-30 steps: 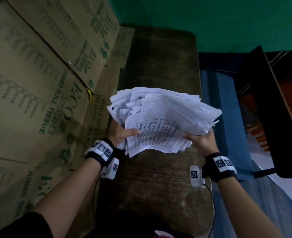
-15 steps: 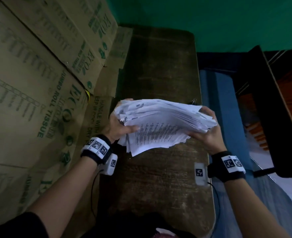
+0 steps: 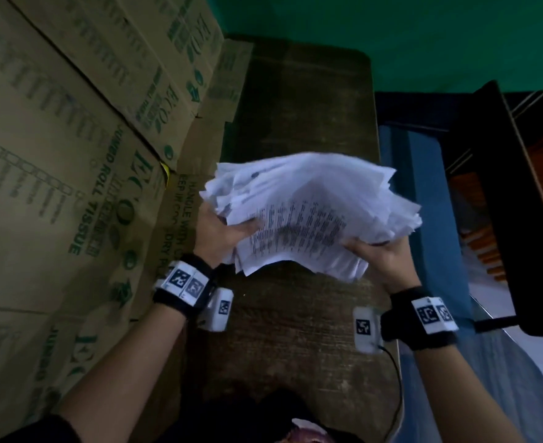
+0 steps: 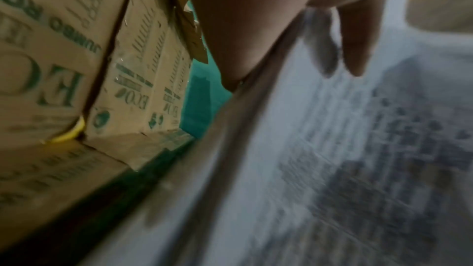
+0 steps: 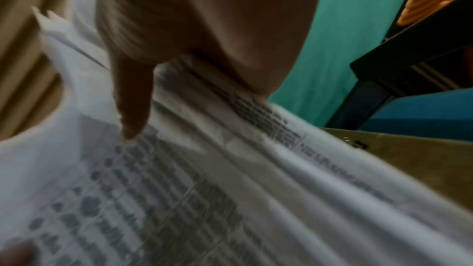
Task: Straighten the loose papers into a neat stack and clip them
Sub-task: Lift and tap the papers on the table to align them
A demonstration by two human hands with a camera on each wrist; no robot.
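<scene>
Above a dark, worn wooden counter (image 3: 298,330), I am holding a thick, untidy bundle of white printed papers (image 3: 311,215) between my two hands, lifted clear of the surface. My left hand (image 3: 219,235) is gripping the bundle's left edge, with the thumb lying across the top printed sheet and the fingers hidden underneath. My right hand (image 3: 382,254) is gripping the near right corner in the same way, thumb on top and fingers tucked below the sheets. The papers are fanning out unevenly, with corners and edges sticking out at the far side and on the right, and the top sheet is showing rows of small dark print. In the left wrist view, my thumb (image 4: 355,48) is pressing down on the blurred top sheet, and the layered paper edges are running diagonally under my palm. In the right wrist view, my thumb (image 5: 133,104) is resting on a printed table, and a small dark object, too blurred to identify, is lying on the counter beyond the papers. Brown cardboard boxes (image 3: 72,155) with green lettering are standing stacked just beside the counter on my left. A green wall (image 3: 423,33) is rising behind the counter, and a blue surface (image 3: 423,193) is lying to its right. Both my wrists are wearing black bands with white square-patterned markers.
</scene>
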